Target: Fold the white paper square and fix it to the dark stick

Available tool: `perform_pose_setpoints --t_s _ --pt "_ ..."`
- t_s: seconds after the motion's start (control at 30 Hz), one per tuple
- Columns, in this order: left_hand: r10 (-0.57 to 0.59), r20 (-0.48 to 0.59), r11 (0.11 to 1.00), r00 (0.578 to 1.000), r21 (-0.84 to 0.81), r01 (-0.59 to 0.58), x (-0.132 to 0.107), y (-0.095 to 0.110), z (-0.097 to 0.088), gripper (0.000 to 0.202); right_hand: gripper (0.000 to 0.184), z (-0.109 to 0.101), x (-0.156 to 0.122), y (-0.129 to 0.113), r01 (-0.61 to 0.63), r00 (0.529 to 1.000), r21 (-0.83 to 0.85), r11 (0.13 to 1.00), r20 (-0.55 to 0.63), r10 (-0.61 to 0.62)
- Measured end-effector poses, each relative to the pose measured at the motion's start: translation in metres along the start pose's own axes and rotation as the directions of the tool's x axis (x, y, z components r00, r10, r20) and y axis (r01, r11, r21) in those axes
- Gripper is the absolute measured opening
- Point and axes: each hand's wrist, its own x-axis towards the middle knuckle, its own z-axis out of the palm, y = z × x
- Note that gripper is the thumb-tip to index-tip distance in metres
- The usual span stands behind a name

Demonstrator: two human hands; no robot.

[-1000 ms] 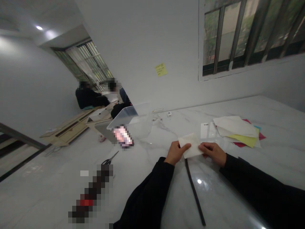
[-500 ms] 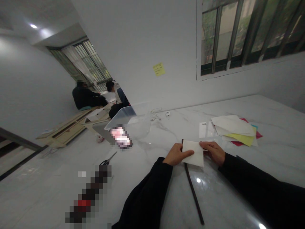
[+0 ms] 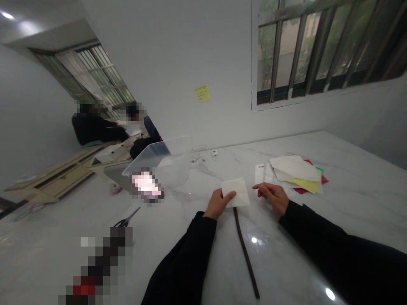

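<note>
My left hand (image 3: 218, 203) pinches the near left edge of a small folded white paper (image 3: 237, 192) that lies on the white marble table (image 3: 349, 199). A little to the right of the paper, my right hand (image 3: 272, 195) rests on the table with a finger pointing at it and nothing held. A long dark strip (image 3: 245, 252) runs from under the paper toward me.
A stack of white, yellow, red and blue sheets (image 3: 297, 173) lies at the right. A clear plastic box (image 3: 165, 163) stands at the left, scissors (image 3: 127, 219) nearer me. Two people sit at another table (image 3: 104, 127) far left. A barred window (image 3: 318, 46) is above.
My right hand has let go of the paper and moved slightly right. The left hand still holds the paper, which now lies flatter over the strip's end. The camera turned a little right.
</note>
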Motion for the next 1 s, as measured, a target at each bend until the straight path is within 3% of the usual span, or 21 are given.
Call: perform_pose_setpoints --t_s 0.13,0.3,0.4,0.5,0.63,1.0 --pt "-0.045 -0.166 0.964 0.985 -0.267 -0.001 0.007 -0.022 -0.006 0.049 0.034 -0.011 0.008 0.011 0.022 0.997 -0.240 0.971 -0.063 -0.039" --pt "-0.058 -0.224 0.927 0.973 -0.374 -0.031 0.010 -0.031 -0.005 0.048 0.038 -0.021 0.030 0.031 0.074 0.981 -0.368 0.927 -0.139 -0.134" --pt "-0.056 -0.234 0.930 0.971 -0.365 -0.034 0.011 -0.031 -0.005 0.049 0.036 -0.027 0.054 0.045 0.048 0.964 -0.515 0.856 -0.200 -0.174" --pt "-0.047 -0.237 0.941 0.970 -0.336 -0.036 0.012 -0.031 -0.003 0.049 0.032 -0.030 0.078 0.056 -0.109 0.936 -0.639 0.761 -0.324 -0.137" --pt "-0.048 -0.240 0.956 0.969 -0.291 -0.025 0.009 -0.031 0.000 0.049 0.028 -0.026 0.101 0.062 -0.157 0.927 -0.681 0.716 -0.352 -0.132" --pt "-0.017 -0.192 0.981 0.981 -0.194 -0.021 0.006 -0.037 -0.001 0.047 0.030 -0.031 0.106 0.069 -0.240 0.927 -0.745 0.622 -0.366 -0.081"
